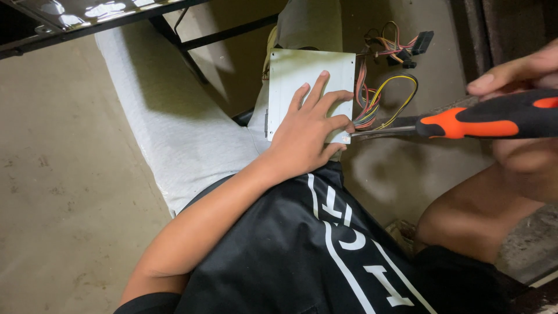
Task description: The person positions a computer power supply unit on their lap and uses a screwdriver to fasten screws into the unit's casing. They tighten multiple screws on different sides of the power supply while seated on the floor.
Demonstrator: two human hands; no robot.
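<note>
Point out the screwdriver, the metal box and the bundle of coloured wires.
screwdriver [471,122]: head view, on the orange part of its handle.
metal box [296,72]: head view, on its bare pale top face above the fingers.
coloured wires [372,102]: head view, on the looped strands right of the box.

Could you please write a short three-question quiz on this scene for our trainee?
1. True or false: the left hand lies flat on the grey metal power supply box.
2. Which tool does the right hand hold? A) pliers B) orange-and-black screwdriver C) hammer
3. Fill in: the bundle of coloured wires comes out of the box on the side towards the ____ hand.

Key: 1 true; 2 B; 3 right.
</note>
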